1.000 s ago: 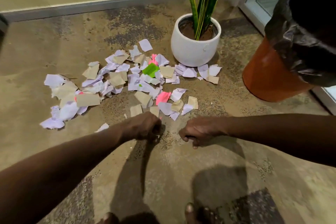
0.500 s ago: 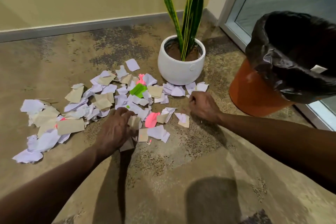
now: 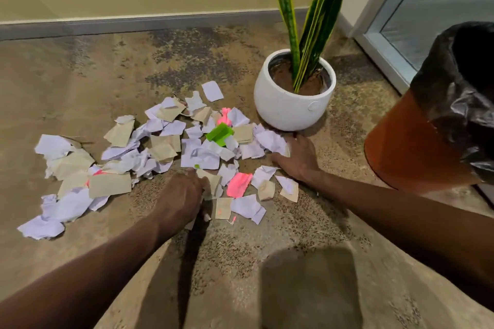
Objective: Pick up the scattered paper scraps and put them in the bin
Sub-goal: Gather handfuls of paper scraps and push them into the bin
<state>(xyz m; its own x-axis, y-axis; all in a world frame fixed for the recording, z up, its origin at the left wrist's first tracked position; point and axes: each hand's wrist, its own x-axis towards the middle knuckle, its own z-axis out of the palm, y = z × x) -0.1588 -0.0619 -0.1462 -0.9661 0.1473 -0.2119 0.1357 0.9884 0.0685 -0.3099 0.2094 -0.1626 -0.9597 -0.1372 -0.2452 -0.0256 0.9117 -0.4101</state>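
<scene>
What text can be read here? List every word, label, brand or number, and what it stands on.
None can be read.
Paper scraps: no writing is legible on them.
White plant pot: a small round mark, too small to read.
Orange bin and its black liner: no text shows.

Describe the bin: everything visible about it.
The bin stands upright on the floor at the right edge, beside the white plant pot and apart from it. Its wall is smooth orange, plastic by its look, and narrows downward. A glossy black liner folds over the rim. The inside looks dark. Neither hand touches it.
</scene>
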